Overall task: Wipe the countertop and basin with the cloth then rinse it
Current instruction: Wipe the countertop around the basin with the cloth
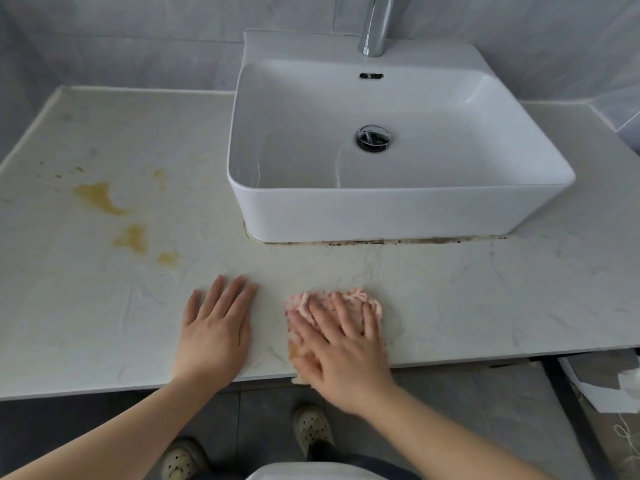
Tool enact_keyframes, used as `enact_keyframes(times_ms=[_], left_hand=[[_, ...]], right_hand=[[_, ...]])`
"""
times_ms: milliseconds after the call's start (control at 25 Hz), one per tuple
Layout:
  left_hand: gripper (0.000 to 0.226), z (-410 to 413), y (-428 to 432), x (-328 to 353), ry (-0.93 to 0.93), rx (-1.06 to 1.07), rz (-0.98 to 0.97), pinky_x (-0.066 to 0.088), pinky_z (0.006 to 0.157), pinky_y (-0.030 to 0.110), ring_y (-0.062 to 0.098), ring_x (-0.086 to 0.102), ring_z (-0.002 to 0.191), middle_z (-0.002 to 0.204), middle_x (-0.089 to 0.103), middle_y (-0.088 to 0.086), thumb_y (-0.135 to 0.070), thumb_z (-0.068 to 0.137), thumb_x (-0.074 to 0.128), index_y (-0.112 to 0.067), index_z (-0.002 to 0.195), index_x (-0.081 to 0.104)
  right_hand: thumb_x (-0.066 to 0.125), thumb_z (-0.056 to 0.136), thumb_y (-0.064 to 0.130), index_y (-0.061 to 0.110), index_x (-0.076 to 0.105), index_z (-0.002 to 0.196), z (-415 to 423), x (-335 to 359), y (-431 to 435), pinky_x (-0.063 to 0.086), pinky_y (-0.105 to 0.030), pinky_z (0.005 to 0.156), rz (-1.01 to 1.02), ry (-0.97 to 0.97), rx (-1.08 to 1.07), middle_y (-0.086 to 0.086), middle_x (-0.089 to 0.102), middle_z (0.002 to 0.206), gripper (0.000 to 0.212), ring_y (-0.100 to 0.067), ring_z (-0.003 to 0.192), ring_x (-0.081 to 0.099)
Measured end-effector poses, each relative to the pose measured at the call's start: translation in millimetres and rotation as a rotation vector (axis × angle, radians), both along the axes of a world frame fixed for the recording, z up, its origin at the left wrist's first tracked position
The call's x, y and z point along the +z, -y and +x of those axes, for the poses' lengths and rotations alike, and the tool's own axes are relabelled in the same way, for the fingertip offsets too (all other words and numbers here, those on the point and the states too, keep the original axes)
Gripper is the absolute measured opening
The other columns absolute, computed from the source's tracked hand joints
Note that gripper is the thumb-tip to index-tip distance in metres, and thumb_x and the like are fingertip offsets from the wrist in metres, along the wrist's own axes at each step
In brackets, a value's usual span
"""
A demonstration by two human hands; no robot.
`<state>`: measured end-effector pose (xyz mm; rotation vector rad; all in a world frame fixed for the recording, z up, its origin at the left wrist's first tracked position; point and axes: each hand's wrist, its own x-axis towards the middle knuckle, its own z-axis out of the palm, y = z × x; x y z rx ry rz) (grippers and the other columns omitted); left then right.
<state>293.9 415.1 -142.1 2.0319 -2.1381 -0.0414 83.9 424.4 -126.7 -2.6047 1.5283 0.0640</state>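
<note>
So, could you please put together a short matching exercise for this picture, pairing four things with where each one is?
Column one
1. cloth
2. left hand
3. yellow-brown stains
4. drain plug

Column two
A. in the floor of the basin
B. pressed under the right hand, near the front edge
C. on the countertop, left of the basin
D. flat on bare countertop, fingers straight, beside the cloth

Pairs: 1-B, 2-D, 3-C, 4-A
</note>
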Motion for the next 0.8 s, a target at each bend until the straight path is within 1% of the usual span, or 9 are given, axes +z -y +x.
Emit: enact_keyframes(times_ms=[80,200,280,400,480,560,640,720,800], left_hand=[[0.048,1,0,0,0.005,0.008,-0.006,0.016,0.108,0.041,0.029,0.041,0.131,0.137,0.052,0.002,-0.032,0.091,0.028,-0.019,0.13,0.053],[0.049,-1,0,2,-0.003,0.026,-0.008,0.015,0.108,0.041,0.029,0.041,0.131,0.136,0.052,0.002,-0.031,0.091,0.027,-0.017,0.132,0.05],[0.051,-3,0,2,0.001,0.036,0.0,0.015,0.108,0.04,0.029,0.042,0.131,0.136,0.052,0.003,-0.029,0.091,0.026,-0.012,0.135,0.045],[0.05,-3,1,1,-0.002,0.023,-0.007,0.016,0.106,0.041,0.03,0.044,0.129,0.135,0.054,0.004,-0.029,0.091,0.028,-0.011,0.133,0.049],[0.049,0,0,-1,-0.01,0.003,-0.013,0.016,0.106,0.041,0.031,0.044,0.128,0.135,0.054,0.004,-0.031,0.091,0.029,-0.013,0.129,0.054],[0.048,3,0,-1,-0.017,-0.007,-0.016,0.016,0.106,0.041,0.03,0.044,0.129,0.136,0.053,0.003,-0.031,0.092,0.029,-0.016,0.13,0.054],[0.048,2,0,0,-0.001,-0.009,-0.009,0.015,0.107,0.041,0.03,0.043,0.129,0.137,0.051,0.002,-0.032,0.092,0.029,-0.017,0.132,0.052],[0.048,1,0,1,0.014,0.001,-0.015,0.015,0.108,0.041,0.031,0.043,0.129,0.137,0.051,0.002,-0.032,0.093,0.029,-0.018,0.132,0.052],[0.048,0,-1,1,0.021,0.0,-0.016,0.015,0.107,0.041,0.032,0.045,0.128,0.136,0.053,0.002,-0.031,0.092,0.029,-0.017,0.13,0.054]], right_hand=[[0.009,0.092,0.06,0.04,0.03,0.141,-46,-4,24,0.022,-0.061,0.103,-0.024,-0.125,0.03,0.008,0.041,0.146,0.057,-0.029,0.133,0.04],[-0.013,0.08,0.065,0.047,0.005,0.144,-96,-1,58,0.008,-0.057,0.111,-0.003,-0.102,-0.416,0.011,0.007,0.158,0.069,-0.024,0.145,0.008],[-0.006,0.077,0.06,0.04,0.001,0.146,-66,-2,52,0.004,-0.062,0.109,0.023,-0.077,-0.573,0.005,-0.004,0.158,0.073,-0.03,0.145,0.002],[0.028,0.082,0.055,0.03,0.039,0.139,27,-1,6,0.02,-0.068,0.101,-0.03,0.026,-0.214,0.0,0.04,0.147,0.063,-0.036,0.134,0.036],[0.035,0.084,0.055,0.032,0.046,0.134,52,1,-8,0.019,-0.063,0.101,-0.003,0.054,0.029,0.004,0.047,0.142,0.056,-0.031,0.131,0.041],[0.029,0.087,0.054,0.037,0.046,0.133,24,1,15,0.017,-0.057,0.104,-0.036,0.011,0.062,0.009,0.047,0.142,0.052,-0.026,0.131,0.043],[0.016,0.086,0.057,0.045,0.031,0.14,-24,-6,43,0.013,-0.056,0.107,-0.111,-0.044,-0.127,0.013,0.032,0.15,0.057,-0.024,0.139,0.03],[0.004,0.086,0.061,0.047,0.004,0.144,-57,1,65,0.002,-0.056,0.11,0.0,-0.041,-0.452,0.013,0.002,0.158,0.059,-0.023,0.145,0.001],[0.008,0.091,0.057,0.041,-0.004,0.146,-37,3,67,-0.003,-0.061,0.111,0.089,-0.023,-0.61,0.007,-0.008,0.158,0.059,-0.027,0.145,-0.009]])
